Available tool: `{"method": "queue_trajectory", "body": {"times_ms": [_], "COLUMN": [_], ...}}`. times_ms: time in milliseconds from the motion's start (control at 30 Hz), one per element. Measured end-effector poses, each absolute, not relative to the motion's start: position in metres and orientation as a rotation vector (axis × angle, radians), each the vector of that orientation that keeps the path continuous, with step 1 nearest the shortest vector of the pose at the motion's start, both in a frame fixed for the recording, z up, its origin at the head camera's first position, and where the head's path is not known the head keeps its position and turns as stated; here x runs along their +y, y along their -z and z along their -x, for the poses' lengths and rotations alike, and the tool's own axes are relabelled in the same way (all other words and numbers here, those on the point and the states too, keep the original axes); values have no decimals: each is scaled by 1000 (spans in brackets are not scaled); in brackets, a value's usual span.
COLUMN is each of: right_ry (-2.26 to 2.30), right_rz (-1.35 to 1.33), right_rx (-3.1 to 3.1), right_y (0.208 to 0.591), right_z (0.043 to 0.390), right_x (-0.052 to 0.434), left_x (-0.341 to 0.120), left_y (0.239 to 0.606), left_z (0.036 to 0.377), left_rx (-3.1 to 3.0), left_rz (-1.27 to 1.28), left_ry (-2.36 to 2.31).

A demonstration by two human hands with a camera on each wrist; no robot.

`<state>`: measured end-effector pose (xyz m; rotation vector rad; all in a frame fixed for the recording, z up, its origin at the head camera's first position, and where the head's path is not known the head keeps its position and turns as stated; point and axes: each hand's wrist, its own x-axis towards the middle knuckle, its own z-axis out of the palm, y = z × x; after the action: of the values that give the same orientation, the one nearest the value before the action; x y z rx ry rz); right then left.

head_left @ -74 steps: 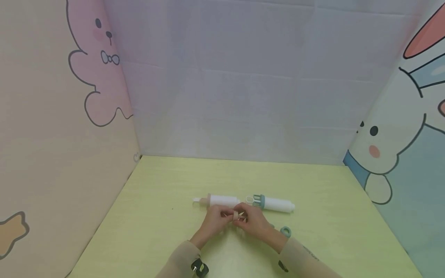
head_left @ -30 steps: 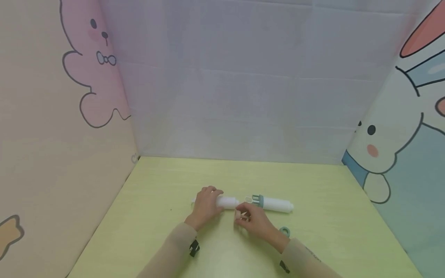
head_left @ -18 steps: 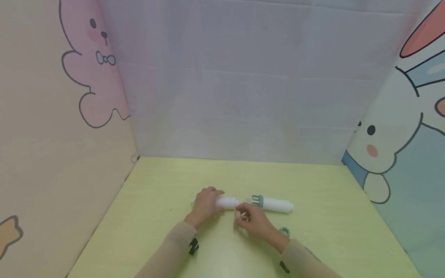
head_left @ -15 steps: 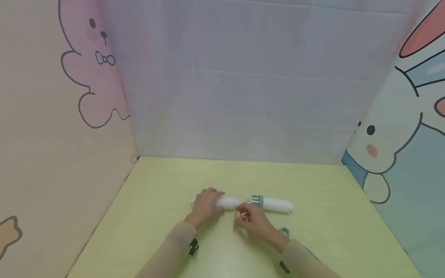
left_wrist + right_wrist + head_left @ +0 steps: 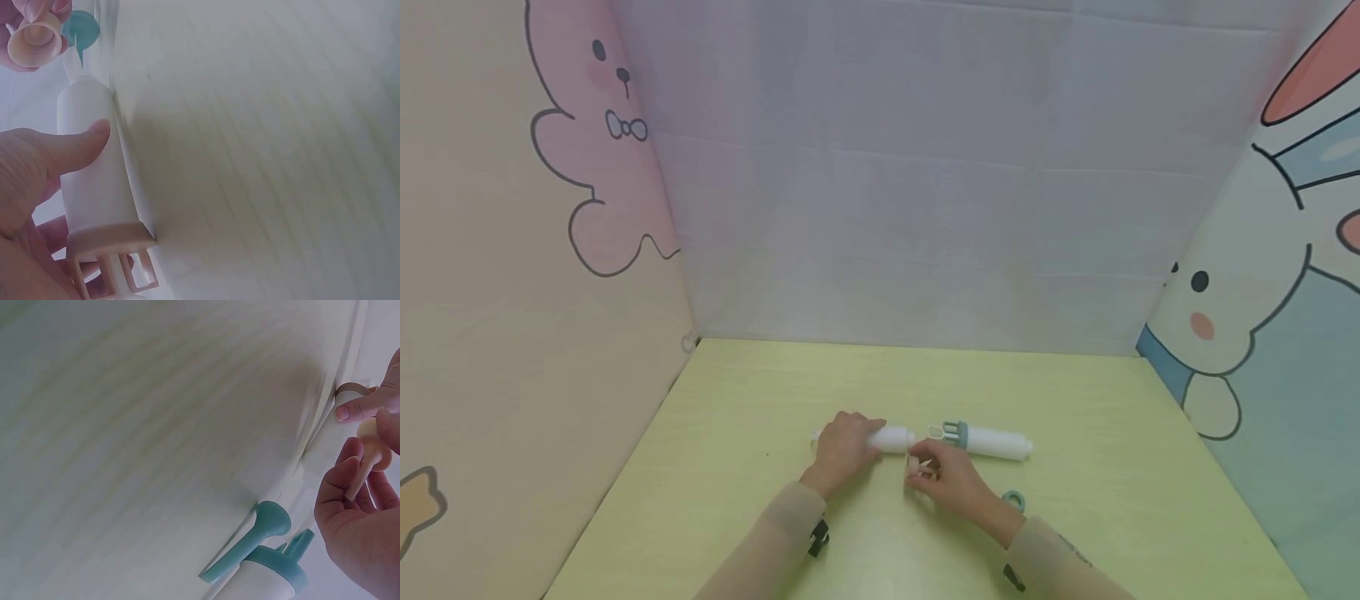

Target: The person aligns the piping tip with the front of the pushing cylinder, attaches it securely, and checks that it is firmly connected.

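Note:
A white tube with a beige flanged end (image 5: 891,437) lies on the yellow-green table (image 5: 737,467). My left hand (image 5: 856,435) grips it, thumb on the barrel (image 5: 94,181), with the beige flange (image 5: 109,234) by the palm. My right hand (image 5: 922,467) pinches a small beige cap with a stem (image 5: 370,449), held just in front of the tube's right end. The cap's open mouth (image 5: 37,40) shows in the left wrist view. A second white tube with a teal end (image 5: 992,440) lies to the right, its teal plunger loop (image 5: 269,525) close to my right hand.
A small teal ring (image 5: 1015,498) lies on the table by my right forearm. Cartoon-printed panels wall the table: pink on the left (image 5: 535,292), pale at the back (image 5: 925,208), blue-white on the right (image 5: 1262,333).
The left hand let go of the small beige cap and moved left onto the white tube. The right hand keeps the cap and has barely moved in the last second.

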<state>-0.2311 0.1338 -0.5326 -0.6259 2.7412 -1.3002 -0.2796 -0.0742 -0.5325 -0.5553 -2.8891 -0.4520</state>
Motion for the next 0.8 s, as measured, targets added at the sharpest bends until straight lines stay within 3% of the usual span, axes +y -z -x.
{"method": "queue_trajectory", "body": {"times_ms": [800], "right_ry": [1303], "right_rz": [540], "right_rx": [2730], "right_y": [523], "right_z": [225], "right_x": [138], "left_x": [-80], "left_y": [528], "left_z": [272], "left_rx": [-2883], "left_rz": [567], "left_ry": [415]}}
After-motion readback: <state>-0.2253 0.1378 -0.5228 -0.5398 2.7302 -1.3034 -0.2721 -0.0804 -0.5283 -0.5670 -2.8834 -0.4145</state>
